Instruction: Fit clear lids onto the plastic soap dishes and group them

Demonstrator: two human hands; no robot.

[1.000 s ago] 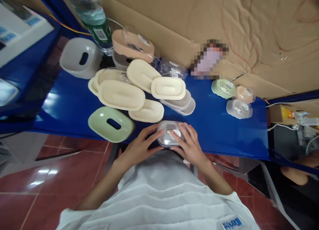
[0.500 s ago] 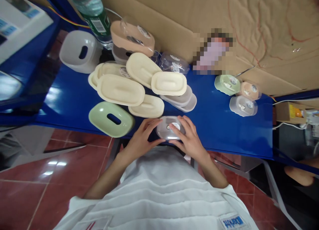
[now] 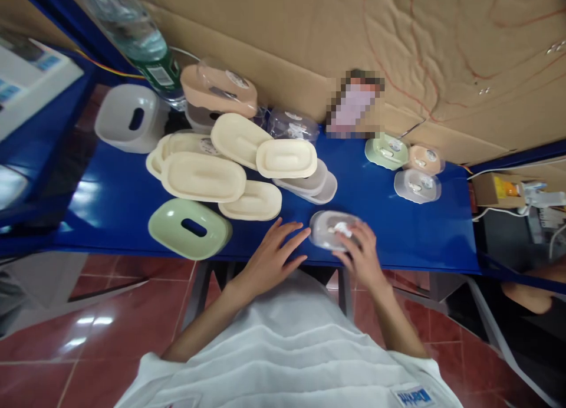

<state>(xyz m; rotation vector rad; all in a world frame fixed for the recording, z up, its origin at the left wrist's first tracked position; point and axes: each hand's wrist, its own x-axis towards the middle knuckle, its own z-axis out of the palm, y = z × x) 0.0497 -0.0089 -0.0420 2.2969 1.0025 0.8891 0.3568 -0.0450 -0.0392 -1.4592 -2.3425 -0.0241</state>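
A small grey oval box with a clear lid [image 3: 327, 238] stands near the front edge of the blue table. My right hand [image 3: 366, 259] grips its right end, fingers over the lid and its white label. My left hand [image 3: 274, 257] is off the box, just to its left, with fingers spread and nothing in them. Left of that hand sits a green oval shell with a slot [image 3: 207, 238]. Behind my hands lie several cream oval trays [image 3: 203, 175], some overlapping, and pale grey trays [image 3: 328, 190].
At the back left are nested grey slotted containers [image 3: 115, 122], a water bottle [image 3: 150, 54] and a peach container [image 3: 194, 89]. Clear lids [image 3: 289, 125] lie behind the trays. Lidded boxes in green [image 3: 387, 153], peach [image 3: 422, 160] and grey [image 3: 409, 187] stand back right.
The lidded box has moved right along the table with my right hand. My left hand has let go of it and its fingers have spread. The camera view has shifted slightly.
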